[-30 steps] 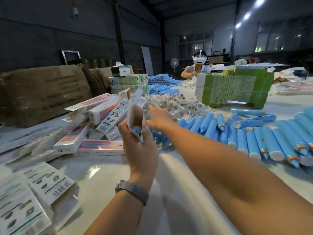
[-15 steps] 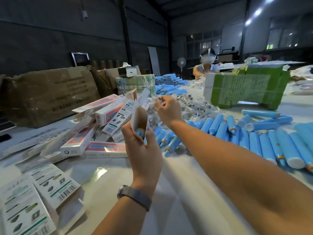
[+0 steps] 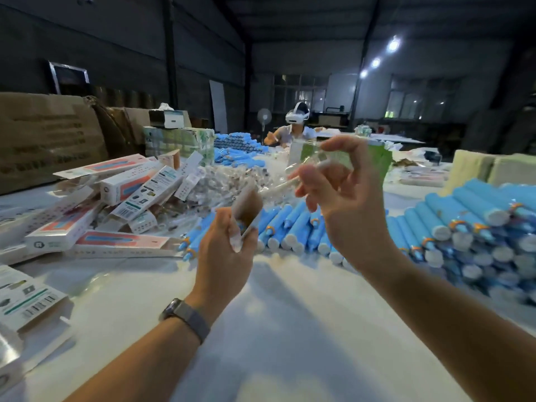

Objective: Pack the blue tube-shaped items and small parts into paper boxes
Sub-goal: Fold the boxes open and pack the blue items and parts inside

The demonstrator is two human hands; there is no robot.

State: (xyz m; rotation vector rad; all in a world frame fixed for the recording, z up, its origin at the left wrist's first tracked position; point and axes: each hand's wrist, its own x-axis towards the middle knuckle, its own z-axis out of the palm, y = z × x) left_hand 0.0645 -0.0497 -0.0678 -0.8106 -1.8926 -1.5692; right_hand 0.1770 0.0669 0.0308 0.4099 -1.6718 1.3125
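White tabletop (image 3: 275,329) takes up most of what I see, and the bare stretch of it lies below and nearer than my fingers, between my two forearms. I judge that the best room I have for moving.

Beyond my right fingertips and off to their right lies the big heap of blue tubes (image 3: 464,221), many of them, unpacked as far as I can tell. Their white caps sit at the near edge of the heap, just beside the bare stretch. Left of my left fingers is the pile of printed paper boxes (image 3: 127,195), some flat, some with flaps open; whether any are filled I cannot tell. Straight past both hands is a mound of small parts in clear bags (image 3: 226,184). So I reckon the job is nowhere near finished.

My left hand (image 3: 223,256) grips one open paper box (image 3: 246,210) upright, fingers curled round its lower part, mouth tilted up toward my right hand. It is blurred, and I cannot tell whether a tube is inside.

My right hand (image 3: 345,204) is raised just right of that mouth, apart from it, thumb and fingers pinching a clear bagged part (image 3: 304,172) with a pale stick in it. My guess: that goes into the box next. A tight opening, so I would come in slowly.
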